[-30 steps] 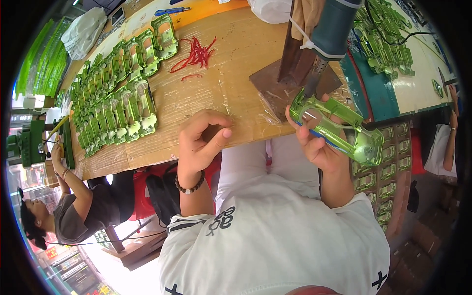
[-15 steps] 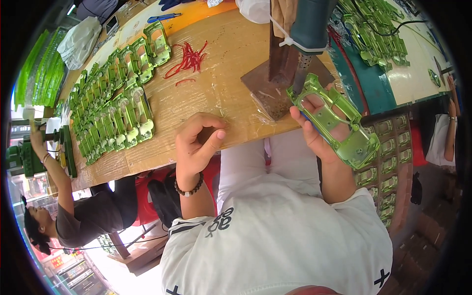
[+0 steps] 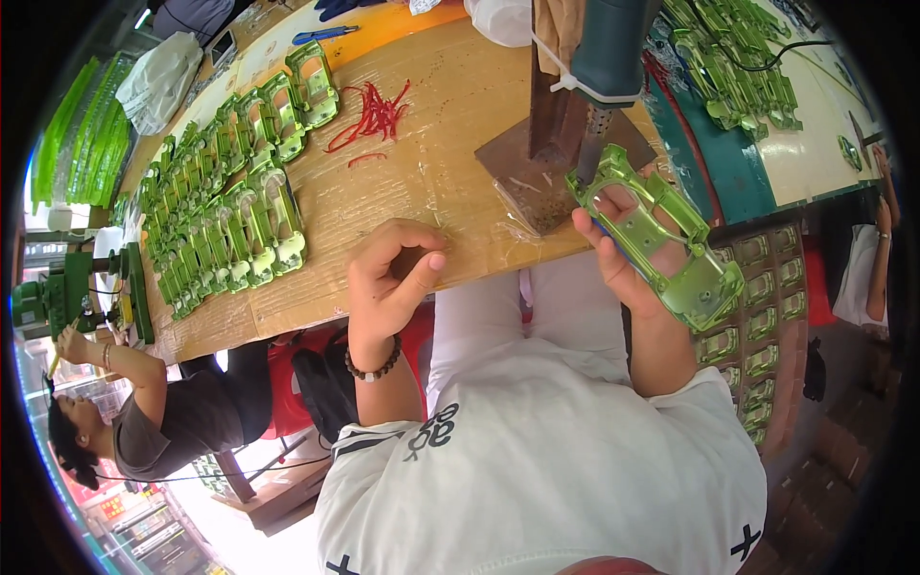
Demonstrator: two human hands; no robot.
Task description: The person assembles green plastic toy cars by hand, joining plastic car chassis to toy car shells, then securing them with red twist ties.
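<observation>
My right hand (image 3: 623, 270) grips a translucent green plastic frame (image 3: 661, 235) with large cut-out openings, holding it tilted beyond the table's front edge. The frame's upper end is right by the nozzle tip of a hot-air gun (image 3: 609, 53); whether they touch I cannot tell. This dark gun points downward, strapped with a white cable tie to a rusty metal stand (image 3: 517, 182). Loosely curled and empty, my left hand (image 3: 395, 273) rests at the table edge, its thumb apart from the fingers.
Rows of similar green frames (image 3: 225, 225) stand on the left of the table (image 3: 422, 144), near red strips (image 3: 376, 117) and a blue cutter (image 3: 324, 34). More green parts (image 3: 733, 72) lie far right; a tray of them (image 3: 757, 316) is below. A co-worker (image 3: 158, 412) sits left by a green machine.
My hands and the held frame stay almost in place; the whole view shifts slightly. At the left, the co-worker's raised arm has come down.
</observation>
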